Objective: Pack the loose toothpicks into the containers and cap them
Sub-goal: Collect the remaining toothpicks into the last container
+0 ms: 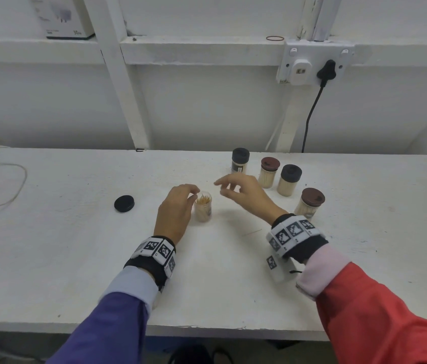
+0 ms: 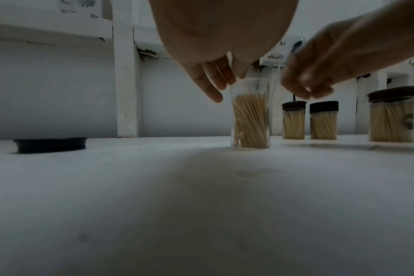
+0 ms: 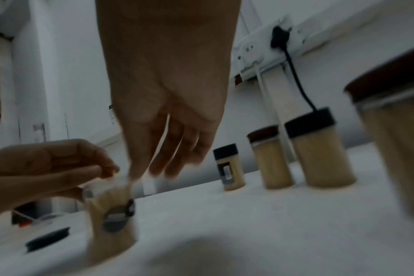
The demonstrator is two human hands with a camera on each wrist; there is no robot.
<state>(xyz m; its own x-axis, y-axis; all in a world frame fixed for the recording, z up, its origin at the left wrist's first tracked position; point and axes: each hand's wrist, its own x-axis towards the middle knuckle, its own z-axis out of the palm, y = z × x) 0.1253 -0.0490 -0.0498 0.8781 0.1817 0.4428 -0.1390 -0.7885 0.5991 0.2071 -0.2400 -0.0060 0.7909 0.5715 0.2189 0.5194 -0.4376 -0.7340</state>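
Our left hand [image 1: 174,206] pinches the open toothpick container [image 1: 203,207] rim, right hand [image 1: 244,191] loosely curled, apparently empty, beside four capped full containers [image 1: 290,179].

white worktop [image 1: 76,258], painted, scuffed. on it: one open clear toothpick container [image 1: 203,207], upright, centre; loose black cap [image 1: 124,203] lying well to its left; four capped toothpick containers standing at right rear, two black-capped [image 1: 240,160] [image 1: 289,180], two brown-capped [image 1: 269,172] [image 1: 309,203]; white cable [image 1: 10,179] looped at far left.
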